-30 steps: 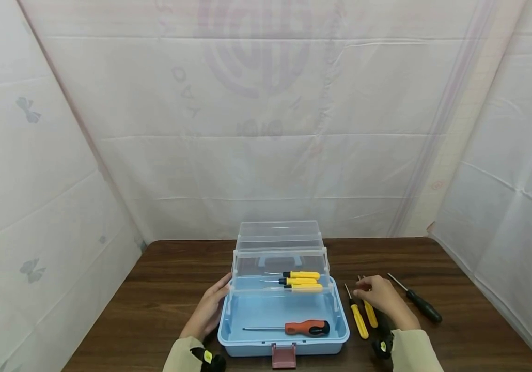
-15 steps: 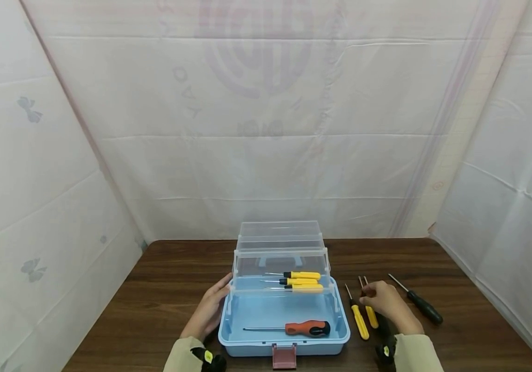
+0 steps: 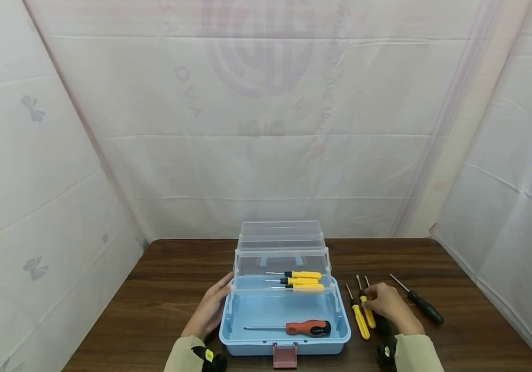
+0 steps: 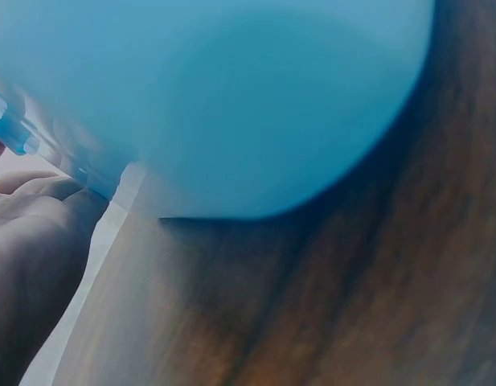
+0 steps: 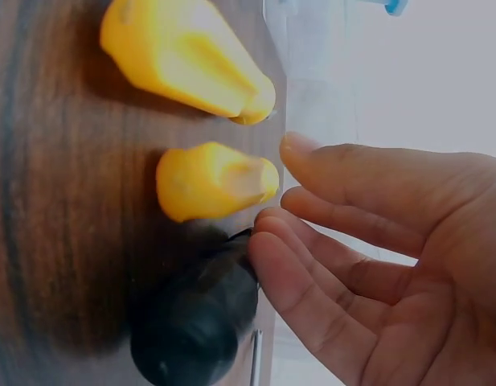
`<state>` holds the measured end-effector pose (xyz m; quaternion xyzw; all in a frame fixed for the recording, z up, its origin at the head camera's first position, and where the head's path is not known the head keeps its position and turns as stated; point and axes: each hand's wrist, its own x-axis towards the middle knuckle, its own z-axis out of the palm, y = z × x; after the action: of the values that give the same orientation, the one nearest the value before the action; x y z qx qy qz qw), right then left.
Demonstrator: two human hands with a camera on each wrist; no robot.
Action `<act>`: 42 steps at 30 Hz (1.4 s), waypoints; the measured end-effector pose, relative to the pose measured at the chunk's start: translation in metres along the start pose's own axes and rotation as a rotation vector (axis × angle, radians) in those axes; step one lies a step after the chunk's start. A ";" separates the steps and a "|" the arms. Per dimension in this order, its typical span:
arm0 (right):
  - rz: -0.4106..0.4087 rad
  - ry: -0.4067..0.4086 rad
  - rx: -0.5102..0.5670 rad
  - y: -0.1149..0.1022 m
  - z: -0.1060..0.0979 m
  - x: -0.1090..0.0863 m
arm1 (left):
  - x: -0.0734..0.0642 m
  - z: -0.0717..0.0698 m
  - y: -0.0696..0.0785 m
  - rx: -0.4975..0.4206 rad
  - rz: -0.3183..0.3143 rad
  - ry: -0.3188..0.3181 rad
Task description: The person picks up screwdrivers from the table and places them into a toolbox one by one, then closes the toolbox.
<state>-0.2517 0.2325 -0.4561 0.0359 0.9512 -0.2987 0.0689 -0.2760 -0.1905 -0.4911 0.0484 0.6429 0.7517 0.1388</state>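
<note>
My left hand [image 3: 209,307] rests with fingers extended against the left side of a light blue toolbox [image 3: 247,349]; the box's blue wall [image 4: 272,121] fills much of the left wrist view. To the right of it, my right hand [image 3: 389,305] is over several screwdrivers. Its thumb and fingertips are at a yellow screwdriver [image 3: 369,318], beside another yellow screwdriver [image 3: 360,323]. In the right wrist view, the fingers [image 5: 292,277] look nearly straight, close to a black screwdriver handle [image 5: 191,322], which the hand mostly hides in the head view.
Inside the box lies an orange-and-black screwdriver [image 3: 308,328]. Several small yellow screwdrivers [image 3: 307,288] are in the raised clear tray [image 3: 247,263], below the open clear lid [image 3: 280,227]. A long black screwdriver [image 3: 426,307] lies farther right on the wooden table [image 3: 163,284].
The right hand has drawn back slightly toward the person and right, uncovering two shafts. The yellow screwdriver by its fingertips has shifted slightly left. The left hand stays at the box.
</note>
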 end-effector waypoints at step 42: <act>0.035 0.012 -0.109 -0.009 0.011 -0.004 | 0.000 -0.001 0.001 0.009 0.002 -0.010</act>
<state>-0.2475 0.2187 -0.4596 0.0503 0.9657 -0.2449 0.0702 -0.2767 -0.1918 -0.4905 0.0537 0.6455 0.7487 0.1411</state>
